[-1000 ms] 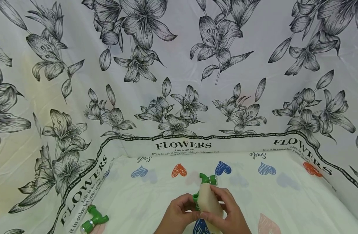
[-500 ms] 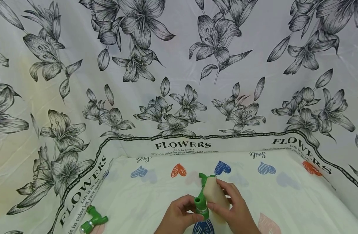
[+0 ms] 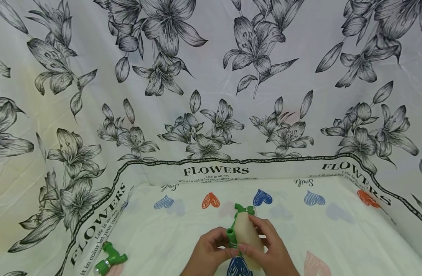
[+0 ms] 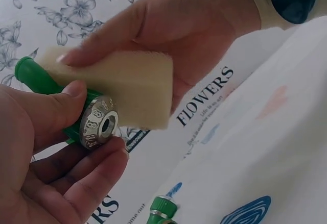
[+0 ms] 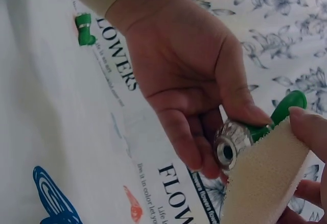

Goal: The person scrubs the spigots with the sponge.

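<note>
My left hand (image 3: 208, 250) pinches a green plastic tap (image 4: 34, 76) between thumb and fingers. The tap's silver threaded collar (image 4: 98, 124) faces the left wrist camera. A cream sponge block (image 3: 249, 237) is in my right hand (image 3: 274, 247), gripped with the thumb on one face and fingers on the other. It lies against the side of the tap and hides part of it in the head view. Beyond the hands, a second green tap (image 3: 246, 209) lies on the cloth. A third green tap (image 3: 111, 258) with a silver ring lies at the left.
A white cloth (image 3: 162, 230) printed with hearts covers the surface. Behind and at both sides hangs a flower-printed curtain (image 3: 211, 57) with a lettered border. Both hands work over the cloth's front middle.
The sponge first shifted right and away along the tap, uncovering more of it, then came back left and nearer. The left hand stayed almost in place; the two loose taps have not moved.
</note>
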### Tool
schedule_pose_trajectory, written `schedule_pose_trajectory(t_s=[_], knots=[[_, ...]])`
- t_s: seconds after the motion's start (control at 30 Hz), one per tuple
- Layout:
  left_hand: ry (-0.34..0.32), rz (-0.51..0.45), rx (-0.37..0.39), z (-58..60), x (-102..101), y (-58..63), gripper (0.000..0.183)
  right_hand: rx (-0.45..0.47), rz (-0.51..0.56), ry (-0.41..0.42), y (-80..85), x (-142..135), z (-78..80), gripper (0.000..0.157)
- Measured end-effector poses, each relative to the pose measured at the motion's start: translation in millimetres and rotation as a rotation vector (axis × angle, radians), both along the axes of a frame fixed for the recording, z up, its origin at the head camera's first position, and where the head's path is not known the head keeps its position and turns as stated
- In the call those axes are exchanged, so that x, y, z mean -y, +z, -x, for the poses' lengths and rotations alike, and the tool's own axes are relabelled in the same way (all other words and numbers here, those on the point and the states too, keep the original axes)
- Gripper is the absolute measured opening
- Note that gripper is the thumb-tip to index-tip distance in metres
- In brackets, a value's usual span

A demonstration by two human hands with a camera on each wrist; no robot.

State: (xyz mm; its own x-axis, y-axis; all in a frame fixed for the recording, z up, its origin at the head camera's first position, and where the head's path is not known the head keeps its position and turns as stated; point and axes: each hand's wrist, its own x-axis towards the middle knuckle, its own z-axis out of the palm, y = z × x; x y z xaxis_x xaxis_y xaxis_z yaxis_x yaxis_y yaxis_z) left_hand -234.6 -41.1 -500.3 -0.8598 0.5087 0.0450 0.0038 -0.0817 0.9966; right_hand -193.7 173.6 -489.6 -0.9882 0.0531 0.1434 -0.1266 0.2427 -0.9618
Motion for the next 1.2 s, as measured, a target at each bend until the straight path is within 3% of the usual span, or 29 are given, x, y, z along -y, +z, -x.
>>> schedule_pose_trajectory(t_s=[0.2, 0.33, 0.53, 0.97, 1.2], knots=[[0.033, 0.012, -0.016, 2.0, 1, -3.3, 0.023, -0.004, 0.011, 0.051, 5.9, 6, -5.4, 0.066], [0.062, 0.005, -0.008, 3.6, 1, -5.4, 0.024, -0.054, 0.025, 0.095, 7.4, 8, -10.0, 0.065], [0.067, -0.002, 0.0, 2.9, 1, -5.6, 0.024, -0.094, 0.008, 0.09, 6.8, 8, -10.2, 0.065], [-0.049, -0.055, -0.023, -1.7, 4, -2.9, 0.026, -0.018, -0.027, 0.0, -3.8, -6, 4.3, 0.068], [-0.057, -0.064, 0.0, -2.1, 5, -5.9, 0.026, -0.008, -0.021, -0.01, -7.9, -11, 9.0, 0.072]])
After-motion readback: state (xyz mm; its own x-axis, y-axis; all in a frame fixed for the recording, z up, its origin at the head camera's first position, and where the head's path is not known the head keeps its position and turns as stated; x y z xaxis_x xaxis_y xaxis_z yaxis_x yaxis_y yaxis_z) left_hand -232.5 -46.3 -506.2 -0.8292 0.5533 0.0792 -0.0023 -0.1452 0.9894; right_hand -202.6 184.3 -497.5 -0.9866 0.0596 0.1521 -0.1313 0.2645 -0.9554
